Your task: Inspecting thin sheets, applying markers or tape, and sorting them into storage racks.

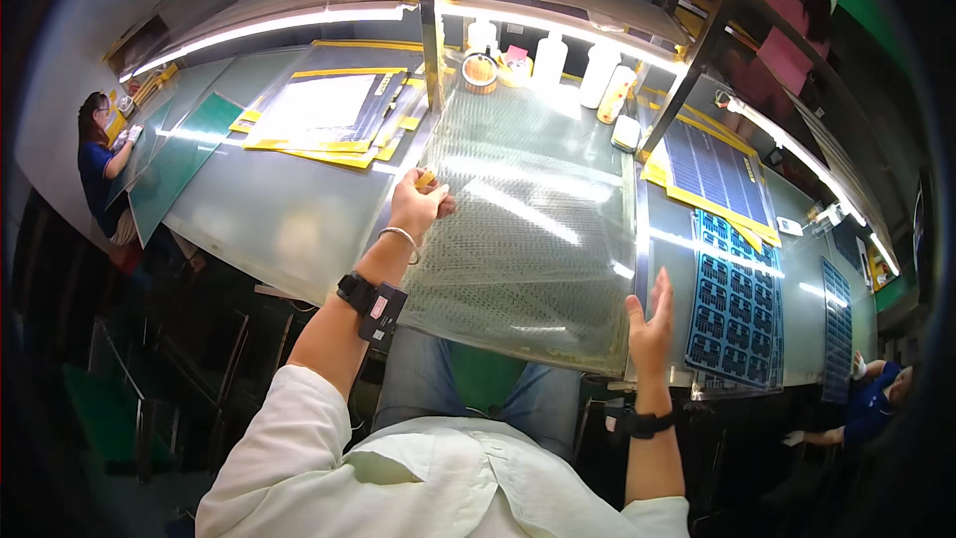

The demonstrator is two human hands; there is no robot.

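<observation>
My left hand [413,207] is closed in a pinch on a small yellow piece [426,179], too small to name more closely. It hovers at the left edge of a large clear, patterned sheet [528,269] lying on the worktop before me. Beside that sheet's near right corner is my right hand [651,331], its fingers stretched and spread, holding nothing. Light from the tubes glares in streaks across the sheet. Next to my right hand lies a blue panel [735,309] with rows of dark printed shapes.
White bottles [550,60], a yellow bottle [616,95] and an orange round container [480,73] stand along the back. Yellow-edged sheets lie stacked on the left [324,110] and right [712,169]. A metal post [430,30] rises behind. Co-workers sit at both sides.
</observation>
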